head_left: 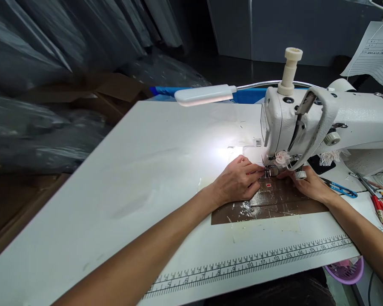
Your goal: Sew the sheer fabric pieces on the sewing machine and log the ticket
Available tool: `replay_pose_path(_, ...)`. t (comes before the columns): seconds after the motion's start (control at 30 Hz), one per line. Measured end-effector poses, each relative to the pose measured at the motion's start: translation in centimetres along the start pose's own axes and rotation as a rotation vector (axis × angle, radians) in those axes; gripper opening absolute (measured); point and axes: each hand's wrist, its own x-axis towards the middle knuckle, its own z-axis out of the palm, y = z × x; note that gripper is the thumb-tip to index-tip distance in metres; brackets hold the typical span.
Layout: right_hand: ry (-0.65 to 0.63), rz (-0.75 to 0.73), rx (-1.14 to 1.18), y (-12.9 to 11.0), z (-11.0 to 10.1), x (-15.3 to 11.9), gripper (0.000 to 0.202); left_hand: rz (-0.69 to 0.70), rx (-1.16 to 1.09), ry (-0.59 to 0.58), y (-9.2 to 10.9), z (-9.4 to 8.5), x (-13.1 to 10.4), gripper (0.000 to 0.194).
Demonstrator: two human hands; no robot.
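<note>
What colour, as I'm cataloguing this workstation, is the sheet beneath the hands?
The sheet is brown with shiny patches, best seen in the head view.

My white sewing machine, my white tabletop with black ruler markings, my brown sheet with a red-and-white mark, pale pink rosette, blue snips, red-handled scissors, purple basket, white paper lined in black

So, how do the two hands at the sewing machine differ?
The left hand is left of the presser foot; the right hand is right of it. The left hand shows plainly; a white knob partly hides the right hand. Both are bare and close to the presser foot.
</note>
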Motion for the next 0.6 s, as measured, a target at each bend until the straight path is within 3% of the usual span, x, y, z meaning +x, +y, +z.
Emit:
replay_pose_path(0.27, 0.028, 0.093, 0.061, 1.2, 0.8, 0.4, 0.05, -0.01, -0.025, 0.027, 0.0, 0.1, -0.1, 0.027)
replay_pose_path(0.6, 0.045, 0.081, 0.06, 1.7, 1.0, 0.4, 0.05, 0.0, -0.015, 0.1, 0.2, 0.0, 0.3, 0.025)
